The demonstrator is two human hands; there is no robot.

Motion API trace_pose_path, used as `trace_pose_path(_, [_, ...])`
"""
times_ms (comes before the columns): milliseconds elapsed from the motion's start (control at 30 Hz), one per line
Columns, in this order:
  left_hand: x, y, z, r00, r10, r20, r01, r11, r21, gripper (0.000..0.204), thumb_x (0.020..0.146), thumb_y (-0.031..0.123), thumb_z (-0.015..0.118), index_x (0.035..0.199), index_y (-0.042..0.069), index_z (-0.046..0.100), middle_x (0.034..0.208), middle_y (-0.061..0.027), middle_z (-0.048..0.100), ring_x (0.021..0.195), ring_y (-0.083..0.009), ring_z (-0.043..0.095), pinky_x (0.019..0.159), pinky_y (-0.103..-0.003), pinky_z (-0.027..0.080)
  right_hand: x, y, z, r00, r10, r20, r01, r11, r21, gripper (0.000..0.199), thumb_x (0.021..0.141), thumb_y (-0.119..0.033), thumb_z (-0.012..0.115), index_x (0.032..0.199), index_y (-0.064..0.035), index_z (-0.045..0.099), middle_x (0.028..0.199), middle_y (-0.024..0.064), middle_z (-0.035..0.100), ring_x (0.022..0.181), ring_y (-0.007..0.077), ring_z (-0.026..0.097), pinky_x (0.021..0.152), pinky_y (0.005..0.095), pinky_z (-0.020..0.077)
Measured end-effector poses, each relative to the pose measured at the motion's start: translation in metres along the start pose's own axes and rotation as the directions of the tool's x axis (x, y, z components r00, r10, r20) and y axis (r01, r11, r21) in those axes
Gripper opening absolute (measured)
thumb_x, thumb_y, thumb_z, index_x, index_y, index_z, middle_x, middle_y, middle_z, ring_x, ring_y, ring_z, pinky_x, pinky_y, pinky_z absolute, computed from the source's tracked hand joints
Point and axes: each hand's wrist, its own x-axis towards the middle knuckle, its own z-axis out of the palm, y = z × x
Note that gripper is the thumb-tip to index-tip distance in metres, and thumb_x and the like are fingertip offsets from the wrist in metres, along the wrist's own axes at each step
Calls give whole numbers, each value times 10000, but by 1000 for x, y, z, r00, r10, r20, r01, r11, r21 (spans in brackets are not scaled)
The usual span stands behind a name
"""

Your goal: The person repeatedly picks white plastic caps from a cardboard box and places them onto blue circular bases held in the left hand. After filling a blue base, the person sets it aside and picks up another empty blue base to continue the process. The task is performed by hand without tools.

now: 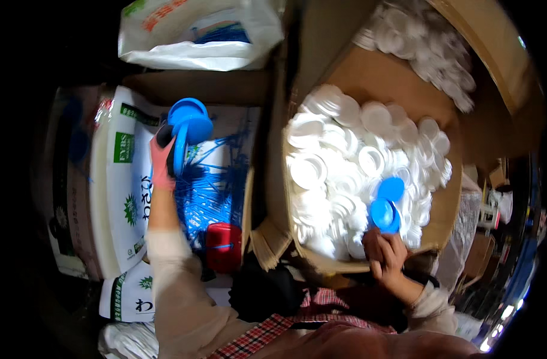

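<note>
My left hand, in a pink and black glove, is closed on a blue round plastic lid over the left box. A second blue disc hangs edge-on beside the fingers. Below it lie many thin blue plastic sticks on printed white sacking. My right hand, bare, pinches the near end of a blue hinged cap at the front of the right box. This cap is two round blue discs joined, held above a heap of white round lids. Its fingertips are partly hidden.
The right cardboard box has tall flaps, with more white lids at its far corner. A red object sits in the left box's near corner. Printed white sacks line the left, and a white plastic bag stands behind.
</note>
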Motion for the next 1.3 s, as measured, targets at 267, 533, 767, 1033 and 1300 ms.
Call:
trace_pose_path(267, [-114, 181, 177, 688, 249, 682, -578, 757, 306, 410, 762, 226, 737, 1111, 39, 628, 1302, -240, 490, 1186, -405, 483, 1004, -454, 400, -15, -1, -4, 994, 1, -109, 2, 1000, 29, 448, 615, -121, 658, 1057, -64, 610, 979, 115, 585, 879, 322, 580, 738, 397, 479])
trace_pose_path(533, [-136, 199, 237, 672, 320, 668, -709, 540, 454, 421, 789, 170, 707, 1186, 73, 604, 1378, -219, 417, 1264, -406, 392, 1056, -443, 345, -35, 11, -13, 960, 121, -253, -14, 922, 386, 465, 698, -113, 674, 1141, -24, 565, 1038, 165, 572, 970, 366, 563, 826, 399, 471])
trace_pose_path(767, [-215, 255, 287, 368, 158, 916, -82, 987, -138, 347, 925, 298, 631, 1147, 35, 588, 1223, -57, 573, 1083, -153, 535, 895, -306, 475, -29, 22, -78, 919, 215, -332, 79, 723, 686, 420, 706, -115, 701, 1089, -7, 569, 997, 134, 579, 926, 313, 575, 821, 354, 461])
trace_pose_path(1033, [-262, 215, 359, 340, 168, 925, 672, 645, -364, 470, 972, 411, 493, 1273, 51, 471, 1169, -94, 543, 1066, -229, 536, 938, -357, 454, -36, 12, -79, 840, -156, -520, 104, 986, -128, 469, 619, -139, 750, 1052, -83, 580, 1009, 90, 553, 892, 305, 551, 731, 403, 461])
trace_pose_path(1300, [-266, 200, 359, 126, 645, 754, -984, -15, 178, 479, 806, 139, 620, 1256, 39, 492, 1171, -151, 565, 1109, -286, 553, 1040, -376, 397, -28, 7, -85, 844, -166, -510, -53, 921, -387, 381, 759, -181, 576, 1120, -60, 583, 1069, 101, 551, 882, 264, 518, 728, 406, 403])
